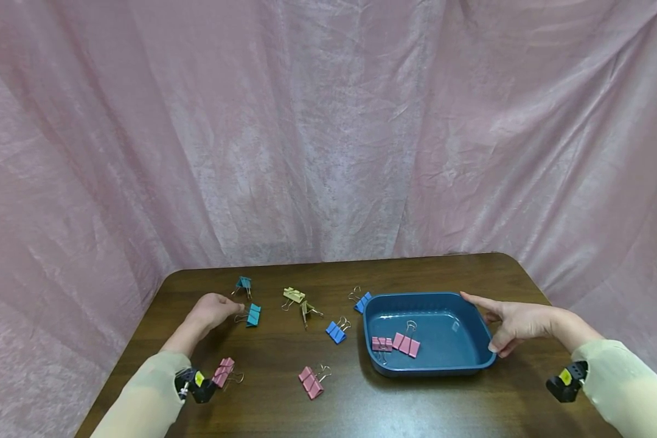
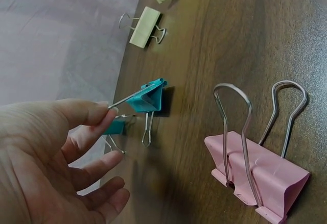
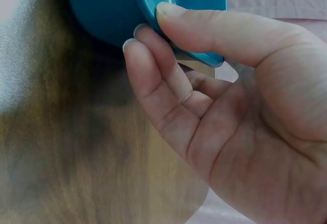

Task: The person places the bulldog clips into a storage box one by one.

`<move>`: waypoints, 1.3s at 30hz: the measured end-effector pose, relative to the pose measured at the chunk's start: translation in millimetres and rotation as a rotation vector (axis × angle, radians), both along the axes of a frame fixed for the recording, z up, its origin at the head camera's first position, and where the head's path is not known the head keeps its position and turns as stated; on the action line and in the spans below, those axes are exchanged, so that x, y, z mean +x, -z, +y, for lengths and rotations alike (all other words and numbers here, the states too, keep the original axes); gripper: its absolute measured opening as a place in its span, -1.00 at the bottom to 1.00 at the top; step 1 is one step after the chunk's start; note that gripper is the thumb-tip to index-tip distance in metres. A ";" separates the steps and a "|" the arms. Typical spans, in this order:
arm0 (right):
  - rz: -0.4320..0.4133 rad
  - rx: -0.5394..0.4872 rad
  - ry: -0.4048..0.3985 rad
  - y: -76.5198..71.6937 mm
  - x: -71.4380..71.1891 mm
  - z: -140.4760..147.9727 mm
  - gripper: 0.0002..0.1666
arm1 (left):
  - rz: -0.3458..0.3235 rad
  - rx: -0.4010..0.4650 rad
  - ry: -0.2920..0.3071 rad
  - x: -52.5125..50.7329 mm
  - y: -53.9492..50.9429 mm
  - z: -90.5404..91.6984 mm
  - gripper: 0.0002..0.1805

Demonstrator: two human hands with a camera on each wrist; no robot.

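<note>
My left hand (image 1: 213, 311) pinches a wire handle of a teal binder clip (image 1: 253, 315) between thumb and index finger. In the left wrist view that clip (image 2: 147, 99) is at the wood, its other handle hanging down. A second teal binder clip (image 1: 244, 283) lies just behind, partly hidden by the fingers in the wrist view. My right hand (image 1: 517, 325) grips the right end of a blue tray (image 1: 429, 370), thumb on the rim (image 3: 148, 2) and fingers against the outside. Two pink binder clips (image 1: 406, 345) lie inside the tray's left part.
On the brown table (image 1: 263, 401) lie two yellow binder clips (image 1: 294, 295), two blue ones (image 1: 336, 332) left of the tray, and two pink ones (image 1: 311, 382) towards the front. A pink curtain (image 1: 317, 134) hangs behind the table.
</note>
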State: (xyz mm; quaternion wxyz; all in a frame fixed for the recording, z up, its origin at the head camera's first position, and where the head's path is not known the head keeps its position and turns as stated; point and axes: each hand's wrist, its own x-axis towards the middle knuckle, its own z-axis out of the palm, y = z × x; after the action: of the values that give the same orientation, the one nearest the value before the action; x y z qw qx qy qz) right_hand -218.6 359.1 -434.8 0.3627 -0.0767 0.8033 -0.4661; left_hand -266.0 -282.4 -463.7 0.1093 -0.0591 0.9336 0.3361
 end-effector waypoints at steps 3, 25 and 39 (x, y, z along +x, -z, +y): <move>-0.004 -0.006 -0.006 -0.7 -0.2 -0.2 0.47 | -0.001 0.003 0.003 0.4 -0.1 -1.0 -0.63; -0.015 0.002 -0.019 0.0 -1.7 0.2 0.56 | -0.013 0.025 -0.002 2.1 -6.1 -6.8 -0.58; -0.007 0.009 -0.017 0.4 -1.6 -0.2 0.57 | 0.029 0.104 0.035 -0.9 -27.7 3.7 -0.58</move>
State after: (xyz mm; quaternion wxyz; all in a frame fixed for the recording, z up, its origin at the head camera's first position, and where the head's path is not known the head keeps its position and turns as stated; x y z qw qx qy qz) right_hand -220.2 358.9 -435.3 0.3697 -0.0803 0.8034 -0.4598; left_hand -266.9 -278.6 -436.0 0.1043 -0.0322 0.9172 0.3831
